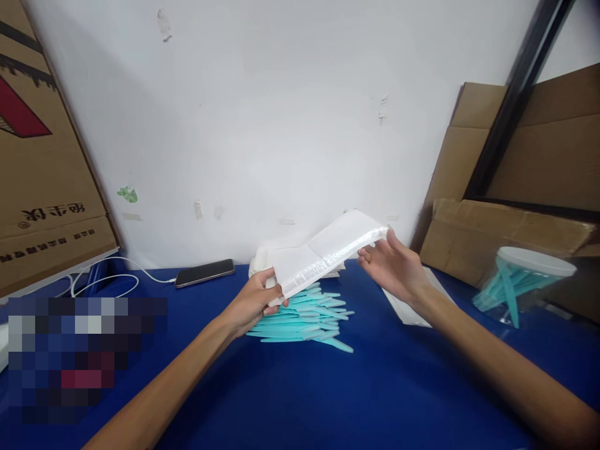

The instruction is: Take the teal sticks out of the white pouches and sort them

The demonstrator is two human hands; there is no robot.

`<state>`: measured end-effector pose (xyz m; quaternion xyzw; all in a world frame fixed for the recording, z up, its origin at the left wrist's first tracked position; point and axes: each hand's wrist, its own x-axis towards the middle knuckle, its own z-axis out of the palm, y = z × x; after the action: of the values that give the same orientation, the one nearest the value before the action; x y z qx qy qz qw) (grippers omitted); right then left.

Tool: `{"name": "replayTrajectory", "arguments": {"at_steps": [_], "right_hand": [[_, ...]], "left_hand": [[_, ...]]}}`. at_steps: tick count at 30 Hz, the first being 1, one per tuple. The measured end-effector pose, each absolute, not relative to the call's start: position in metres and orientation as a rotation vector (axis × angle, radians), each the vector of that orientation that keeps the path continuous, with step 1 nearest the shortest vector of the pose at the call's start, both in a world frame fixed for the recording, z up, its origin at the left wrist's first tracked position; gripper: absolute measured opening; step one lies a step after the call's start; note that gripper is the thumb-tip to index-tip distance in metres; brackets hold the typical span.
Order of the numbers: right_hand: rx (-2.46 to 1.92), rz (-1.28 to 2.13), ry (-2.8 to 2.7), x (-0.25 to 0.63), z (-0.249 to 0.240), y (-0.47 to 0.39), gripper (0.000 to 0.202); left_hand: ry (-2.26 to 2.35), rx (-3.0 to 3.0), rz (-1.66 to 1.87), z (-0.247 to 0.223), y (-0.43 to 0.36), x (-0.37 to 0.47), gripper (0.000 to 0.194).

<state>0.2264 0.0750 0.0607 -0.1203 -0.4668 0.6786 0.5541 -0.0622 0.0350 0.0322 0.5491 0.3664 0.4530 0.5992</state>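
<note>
So the thing held up here is a long white packet (323,250) with a shiny, clear-looking strip along its near edge, hanging above a pile of teal plastic-handled tools (304,319), tilted so the right end sits higher. The left hand (253,300) has a thumb-and-fingers pinch on the lower end, and the right hand (394,265) seems to have the far corner lightly between thumb and fingers, though the fingertips are partly hidden. My guess is it's super light, thin and bendy, a bit slick on the glossy strip, and easier to crease or tear than drop. I'd take it by both short ends like this and go easy on the middle. The worktop (300,400) is deep blue, with a phone (205,274) lying toward the back on the left, another flat white packet (415,315) under the right wrist, and a clear tub (534,262) of similar teal tools, white lid up top, farther right. Behind it all is a scuffed white wall (281,112), with a printed cardboard box (51,175) on the left and plain cardboard (471,147) on the right.
</note>
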Motion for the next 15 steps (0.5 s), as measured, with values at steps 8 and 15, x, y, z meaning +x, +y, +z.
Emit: {"name": "replayTrajectory", "arguments": {"at_steps": [8,15], "right_hand": [[-0.307,1.581,-1.149,0.2246,0.0597,0.0748,0.024],[-0.397,1.513,-1.272,0.2222,0.0559,0.0756,0.019]], "left_hand": [[0.811,1.249,1.022,0.0329,0.0321,-0.0617,0.058],[0.841,1.242,0.995,0.0376,0.0285,-0.0586,0.048]]}}
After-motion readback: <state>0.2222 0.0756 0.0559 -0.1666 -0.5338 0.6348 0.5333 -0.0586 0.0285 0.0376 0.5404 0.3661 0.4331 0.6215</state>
